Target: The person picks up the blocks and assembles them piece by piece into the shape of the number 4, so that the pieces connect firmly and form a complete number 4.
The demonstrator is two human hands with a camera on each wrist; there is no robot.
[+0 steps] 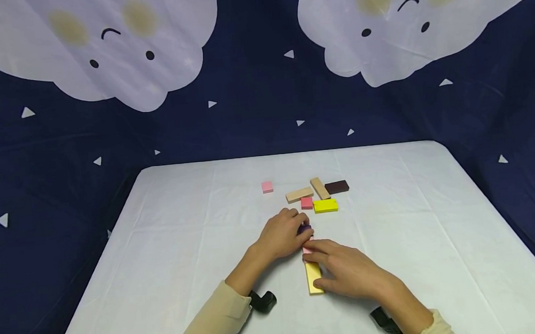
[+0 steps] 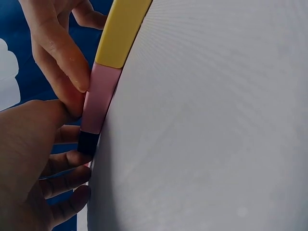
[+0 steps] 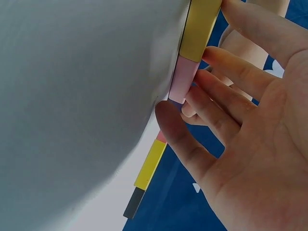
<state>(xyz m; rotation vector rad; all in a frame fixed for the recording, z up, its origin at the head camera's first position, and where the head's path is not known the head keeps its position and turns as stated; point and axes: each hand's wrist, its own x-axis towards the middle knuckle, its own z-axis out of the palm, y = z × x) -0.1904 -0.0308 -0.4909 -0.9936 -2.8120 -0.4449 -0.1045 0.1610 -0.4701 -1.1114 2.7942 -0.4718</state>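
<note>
A row of blocks lies end to end on the white table: a long pale yellow block (image 1: 313, 277) nearest me, a pink block (image 1: 307, 250) beyond it, then a small dark purple block (image 1: 305, 229). My left hand (image 1: 279, 234) pinches the purple block at the far end, its fingers curled about it and partly covering it. In the left wrist view, the purple block (image 2: 88, 143) sits right against the pink block's end (image 2: 100, 98). My right hand (image 1: 349, 267) rests along the row's right side, its fingers fairly straight, touching the pink and yellow blocks.
Just beyond the row lie a red block (image 1: 307, 203), a bright yellow block (image 1: 325, 206), two bare wood blocks (image 1: 299, 195) and a dark brown block (image 1: 336, 187). A small pink block (image 1: 267, 187) stands apart to the left. A dark blue curtain (image 1: 264, 120) hangs behind the table (image 1: 170, 236).
</note>
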